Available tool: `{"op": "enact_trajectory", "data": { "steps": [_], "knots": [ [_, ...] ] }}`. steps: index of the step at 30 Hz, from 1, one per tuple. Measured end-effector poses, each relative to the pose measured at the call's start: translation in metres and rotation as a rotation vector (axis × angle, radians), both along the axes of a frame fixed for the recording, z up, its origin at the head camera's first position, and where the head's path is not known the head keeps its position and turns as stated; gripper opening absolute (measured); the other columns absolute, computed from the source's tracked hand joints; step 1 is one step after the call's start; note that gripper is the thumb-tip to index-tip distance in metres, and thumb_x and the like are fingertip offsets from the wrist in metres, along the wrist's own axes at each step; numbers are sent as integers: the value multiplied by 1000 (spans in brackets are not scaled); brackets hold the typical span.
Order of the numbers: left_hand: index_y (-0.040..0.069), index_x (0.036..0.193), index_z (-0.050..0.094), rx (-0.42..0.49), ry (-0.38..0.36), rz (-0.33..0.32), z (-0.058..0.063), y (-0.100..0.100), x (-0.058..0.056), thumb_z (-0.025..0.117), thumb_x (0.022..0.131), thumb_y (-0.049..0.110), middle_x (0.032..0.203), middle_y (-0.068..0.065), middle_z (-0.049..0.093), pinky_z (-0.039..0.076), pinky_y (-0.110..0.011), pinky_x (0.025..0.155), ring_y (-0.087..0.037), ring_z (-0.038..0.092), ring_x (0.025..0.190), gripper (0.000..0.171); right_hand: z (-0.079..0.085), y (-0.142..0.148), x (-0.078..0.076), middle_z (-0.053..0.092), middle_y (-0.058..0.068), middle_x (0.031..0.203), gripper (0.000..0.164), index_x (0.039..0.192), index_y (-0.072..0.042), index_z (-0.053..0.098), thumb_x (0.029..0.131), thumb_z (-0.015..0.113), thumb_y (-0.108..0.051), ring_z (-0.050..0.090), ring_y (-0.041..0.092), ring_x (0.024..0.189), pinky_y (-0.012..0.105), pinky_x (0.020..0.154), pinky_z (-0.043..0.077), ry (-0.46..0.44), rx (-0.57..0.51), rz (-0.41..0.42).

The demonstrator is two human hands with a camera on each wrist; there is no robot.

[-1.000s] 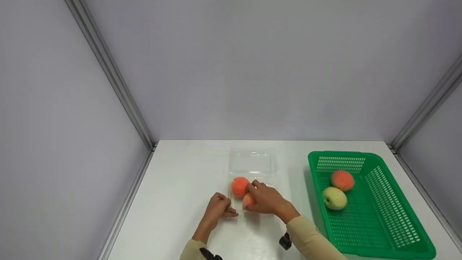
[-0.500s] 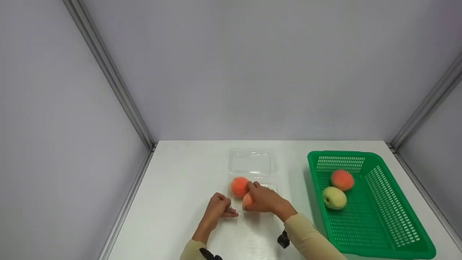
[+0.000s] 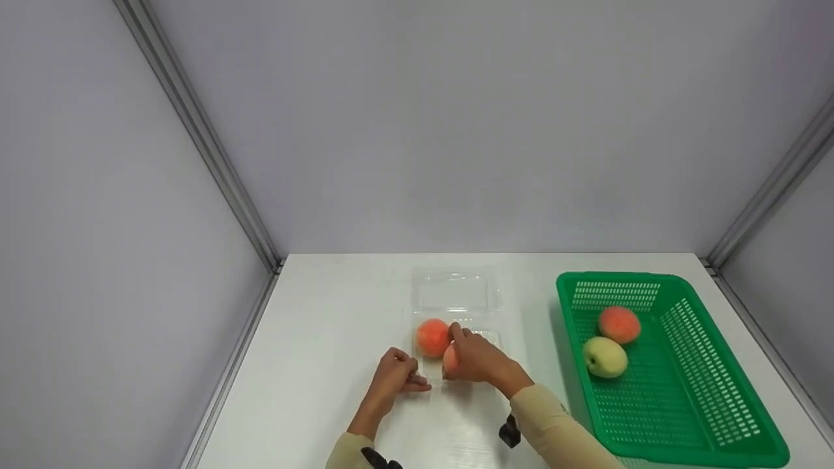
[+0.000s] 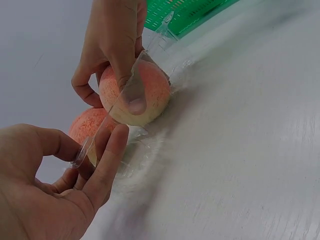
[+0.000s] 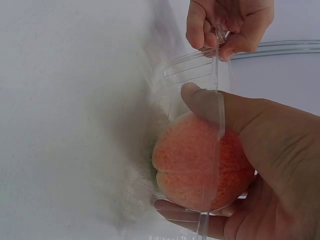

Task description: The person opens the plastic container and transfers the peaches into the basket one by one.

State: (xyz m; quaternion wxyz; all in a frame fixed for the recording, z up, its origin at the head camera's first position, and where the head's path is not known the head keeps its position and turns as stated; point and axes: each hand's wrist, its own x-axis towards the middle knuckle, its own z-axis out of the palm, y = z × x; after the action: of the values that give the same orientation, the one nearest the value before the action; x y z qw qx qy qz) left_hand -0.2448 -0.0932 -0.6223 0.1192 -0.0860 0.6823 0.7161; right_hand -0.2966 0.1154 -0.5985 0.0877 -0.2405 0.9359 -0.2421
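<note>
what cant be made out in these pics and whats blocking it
Head view: most of the held peach, covered by the right hand.
Left wrist view: much of the other peach, behind the left hand and the held peach.
Left wrist view: most of the basket, cut off by the top edge.
Right wrist view: whether the held peach touches the box floor, lost in blurred clear plastic.
</note>
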Motion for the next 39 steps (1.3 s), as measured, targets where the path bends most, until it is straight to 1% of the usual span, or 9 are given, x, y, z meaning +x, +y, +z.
{"op": "enact_trajectory", "data": {
  "steps": [7,9,14,18,27,31,39],
  "knots": [
    [0,105,46,10,6,2,-1,1,0,51,90,1,82,-11,62,70,-36,72,-18,74,67,16,-3,1,-2,62,13,104,71,125,-4,47,72,91,-21,64,32,88,50,80,60,-15,-3,-9],
    [0,105,46,13,7,2,-1,1,0,51,90,1,83,-11,62,70,-37,72,-17,74,67,16,-2,1,-1,62,14,106,72,127,-3,47,73,91,-22,64,33,90,51,82,60,-21,3,-14],
    [1,105,46,4,15,-7,-3,-1,-2,52,91,4,82,-11,62,70,-38,73,-19,75,67,15,-2,0,-2,62,15,108,72,125,-3,47,74,92,-25,66,36,92,52,85,61,-21,12,-8],
    [1,106,45,-3,14,-10,-4,-2,-2,52,92,4,83,-12,63,70,-38,73,-20,76,68,16,-3,1,-3,63,15,110,70,124,-2,50,74,93,-25,66,35,94,52,87,61,-19,13,-14],
    [1,106,45,8,5,-5,-2,-1,-1,53,92,4,86,-15,65,70,-38,74,-19,75,68,17,-2,1,-1,65,21,122,68,130,5,58,79,88,-28,66,39,110,54,100,60,-20,62,-7],
    [1,106,45,15,-3,-2,-2,-1,-2,53,92,3,87,-17,66,70,-38,73,-18,74,67,16,-2,1,-1,65,22,122,66,130,6,59,79,85,-27,66,40,109,55,100,60,-12,78,-6],
    [2,105,45,12,-9,5,-4,-1,-4,54,92,3,84,-13,65,70,-39,73,-17,74,67,15,-3,2,-1,64,19,120,61,130,3,60,81,82,-27,65,37,108,54,99,60,-17,76,-10]
  ]
}}
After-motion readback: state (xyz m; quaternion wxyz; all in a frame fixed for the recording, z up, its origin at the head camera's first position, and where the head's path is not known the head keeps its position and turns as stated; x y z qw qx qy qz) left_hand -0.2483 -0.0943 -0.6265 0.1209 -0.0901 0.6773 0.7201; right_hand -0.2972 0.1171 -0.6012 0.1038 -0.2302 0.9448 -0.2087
